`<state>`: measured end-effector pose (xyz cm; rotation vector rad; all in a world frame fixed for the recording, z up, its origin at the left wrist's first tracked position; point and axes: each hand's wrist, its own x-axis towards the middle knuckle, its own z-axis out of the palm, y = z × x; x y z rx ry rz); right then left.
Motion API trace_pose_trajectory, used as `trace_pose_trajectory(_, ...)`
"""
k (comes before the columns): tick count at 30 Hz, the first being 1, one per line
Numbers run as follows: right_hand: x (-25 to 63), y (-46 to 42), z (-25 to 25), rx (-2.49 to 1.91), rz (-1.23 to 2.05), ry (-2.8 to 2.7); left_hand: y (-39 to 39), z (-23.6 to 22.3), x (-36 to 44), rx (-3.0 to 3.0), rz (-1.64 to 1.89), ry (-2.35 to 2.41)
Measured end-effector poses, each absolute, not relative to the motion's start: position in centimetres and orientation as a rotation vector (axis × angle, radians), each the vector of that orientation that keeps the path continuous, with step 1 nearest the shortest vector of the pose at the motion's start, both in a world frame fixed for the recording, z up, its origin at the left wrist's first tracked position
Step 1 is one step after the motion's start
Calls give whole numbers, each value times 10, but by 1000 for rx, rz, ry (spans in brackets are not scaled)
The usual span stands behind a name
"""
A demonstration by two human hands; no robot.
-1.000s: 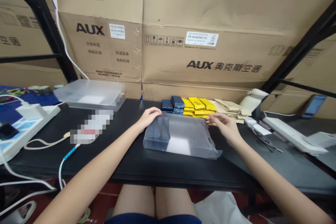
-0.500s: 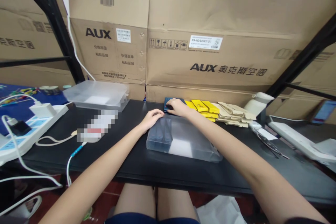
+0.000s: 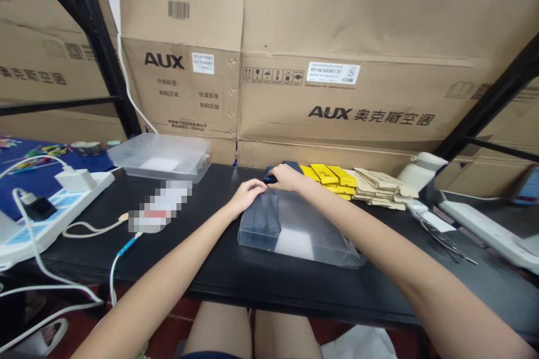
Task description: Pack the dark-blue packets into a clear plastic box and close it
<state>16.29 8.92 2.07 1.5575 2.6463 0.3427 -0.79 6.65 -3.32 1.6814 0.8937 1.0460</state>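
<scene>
A clear plastic box (image 3: 303, 230) lies on the black table (image 3: 219, 269), with dark blue packets showing through its left end. My left hand (image 3: 245, 193) rests curled on the box's top left corner. My right hand (image 3: 287, 177) reaches behind the box and closes on a dark blue packet (image 3: 290, 166) from the small blue stack there. Yellow packets (image 3: 330, 175) lie just right of the blue ones, and tan packets (image 3: 381, 184) lie further right.
A second clear box (image 3: 162, 155) stands at the back left. White power strips (image 3: 46, 219) with plugs and cables lie at the left edge, another strip (image 3: 488, 227) at the right. Scissors (image 3: 442, 238) and a white dispenser (image 3: 421, 171) are at right. Cardboard cartons (image 3: 337, 67) wall off the back.
My right hand went from the box's right rear corner across to the blue stack and has closed on a packet. My left hand stayed on the box. The view tilted up slightly.
</scene>
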Motion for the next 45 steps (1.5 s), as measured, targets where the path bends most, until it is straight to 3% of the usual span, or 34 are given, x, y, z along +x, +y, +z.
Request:
trace_pose_trajectory(30, 131, 93, 25, 1340, 647, 2587, 70, -35, -7, 1652, 1040, 877)
trace_pose_trajectory(35, 142, 66, 36, 1385, 768, 2726, 71, -35, -8, 1655, 1030, 877)
trace_pose_trajectory(37, 159, 49, 43, 1478, 809, 3026, 71, -35, -8, 1663, 1014, 870)
trace_pose_trajectory(42, 222, 13, 34, 2083, 556, 3445, 69, -33, -9, 1659, 989, 881)
trace_pose_trajectory(45, 255, 2, 7, 2569, 24, 3424, 69, -33, -8, 1658, 984, 905)
